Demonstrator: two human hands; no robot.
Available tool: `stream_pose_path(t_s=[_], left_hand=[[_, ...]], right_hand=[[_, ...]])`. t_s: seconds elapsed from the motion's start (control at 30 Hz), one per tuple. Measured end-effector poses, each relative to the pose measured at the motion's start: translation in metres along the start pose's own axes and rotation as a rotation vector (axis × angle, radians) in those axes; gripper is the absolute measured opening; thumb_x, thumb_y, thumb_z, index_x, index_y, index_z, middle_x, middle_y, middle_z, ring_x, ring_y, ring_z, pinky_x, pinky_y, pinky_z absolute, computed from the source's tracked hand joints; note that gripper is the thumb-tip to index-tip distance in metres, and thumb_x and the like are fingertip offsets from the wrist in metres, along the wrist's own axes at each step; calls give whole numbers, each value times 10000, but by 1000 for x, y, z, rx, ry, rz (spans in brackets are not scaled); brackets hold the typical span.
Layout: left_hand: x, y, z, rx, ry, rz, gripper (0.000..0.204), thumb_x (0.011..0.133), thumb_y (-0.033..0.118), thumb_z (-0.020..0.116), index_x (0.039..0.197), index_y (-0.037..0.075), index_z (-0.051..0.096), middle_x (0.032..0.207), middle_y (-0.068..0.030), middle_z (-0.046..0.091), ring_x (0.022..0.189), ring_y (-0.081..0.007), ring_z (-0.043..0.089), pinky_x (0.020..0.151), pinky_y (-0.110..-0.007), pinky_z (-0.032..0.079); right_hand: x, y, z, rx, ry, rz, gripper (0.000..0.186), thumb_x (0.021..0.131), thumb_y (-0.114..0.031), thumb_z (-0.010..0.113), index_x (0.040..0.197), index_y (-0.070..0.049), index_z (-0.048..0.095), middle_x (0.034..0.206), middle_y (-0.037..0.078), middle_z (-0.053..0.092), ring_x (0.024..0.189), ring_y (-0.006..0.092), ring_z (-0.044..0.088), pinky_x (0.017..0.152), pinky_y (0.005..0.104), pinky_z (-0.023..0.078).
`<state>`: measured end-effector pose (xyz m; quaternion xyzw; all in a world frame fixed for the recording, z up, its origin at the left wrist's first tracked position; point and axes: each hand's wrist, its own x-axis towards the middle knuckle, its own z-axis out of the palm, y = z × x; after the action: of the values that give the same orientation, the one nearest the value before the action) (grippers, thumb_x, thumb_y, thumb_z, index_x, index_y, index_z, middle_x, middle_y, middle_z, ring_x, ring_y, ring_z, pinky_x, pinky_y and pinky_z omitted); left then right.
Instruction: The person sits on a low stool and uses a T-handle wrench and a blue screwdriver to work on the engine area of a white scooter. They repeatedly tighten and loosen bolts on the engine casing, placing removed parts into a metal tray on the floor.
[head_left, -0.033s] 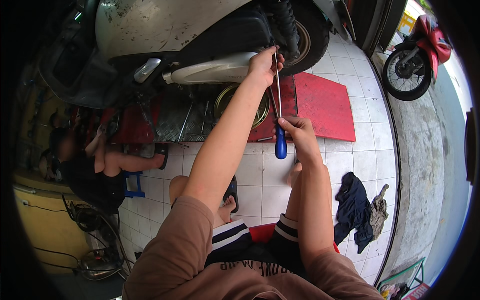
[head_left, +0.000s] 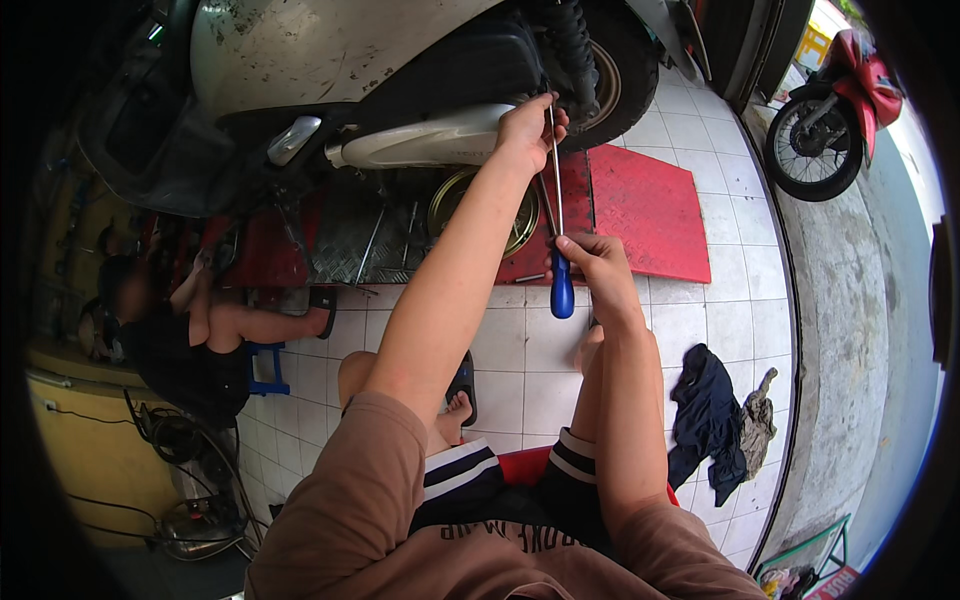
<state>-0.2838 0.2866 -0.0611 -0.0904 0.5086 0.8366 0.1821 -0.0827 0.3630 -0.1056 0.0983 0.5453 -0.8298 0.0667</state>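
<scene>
A long screwdriver with a blue handle and thin metal shaft points up at the scooter. Its handle top lies between the thumb and fingers of my right hand, which is closed. Farther up, my left hand is closed, its fingers pinched at the shaft's far end beside the rear shock absorber. The tip is hidden among the fingers and dark parts. Below my left hand lies the scooter's silver exhaust cover. Behind my left forearm, a round gold-rimmed tray shows in part.
The scooter stands over a red and metal platform. Loose tools lie on its plate. A person sits at the left by a blue stool. Dark cloths lie on the tiles at the right. A red motorbike stands beyond the doorway.
</scene>
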Motion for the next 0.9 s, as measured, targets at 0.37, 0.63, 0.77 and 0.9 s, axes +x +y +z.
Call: stream_pose_path(t_s=[0.37, 0.63, 0.77, 0.9], left_hand=[[-32, -4, -11, -13, -89, -15, 269, 975, 271, 485, 964, 25, 596, 812, -76, 608, 759, -186, 615, 658, -272, 518], [-230, -67, -63, 181, -26, -42, 477, 998, 452, 340, 972, 44, 586, 774, -36, 588, 677, -127, 556, 525, -251, 369], [-267, -55, -42, 187, -146, -51, 612, 996, 519, 308, 942, -18, 597, 733, -84, 608, 615, -160, 584, 512, -255, 398], [-269, -53, -40, 281, 32, 127, 409, 952, 378, 558, 858, -14, 629, 698, -65, 627, 560, -122, 580, 484, -225, 412]], right_hand=[[0, -6, 2, 305, -188, -28, 289, 961, -234, 536, 988, 36, 636, 781, 96, 667, 653, 156, 646, 608, 256, 505], [4, -8, 22, 704, -447, -9, 341, 963, -280, 534, 1092, 35, 554, 889, 85, 618, 775, 186, 610, 727, 295, 514], [6, -5, 31, 855, -537, 20, 358, 951, -306, 556, 1114, 12, 545, 923, 78, 610, 808, 198, 593, 725, 308, 516], [1, -12, 37, 734, -404, 45, 329, 940, -303, 580, 1085, -9, 557, 931, 70, 625, 809, 175, 611, 712, 320, 530]])
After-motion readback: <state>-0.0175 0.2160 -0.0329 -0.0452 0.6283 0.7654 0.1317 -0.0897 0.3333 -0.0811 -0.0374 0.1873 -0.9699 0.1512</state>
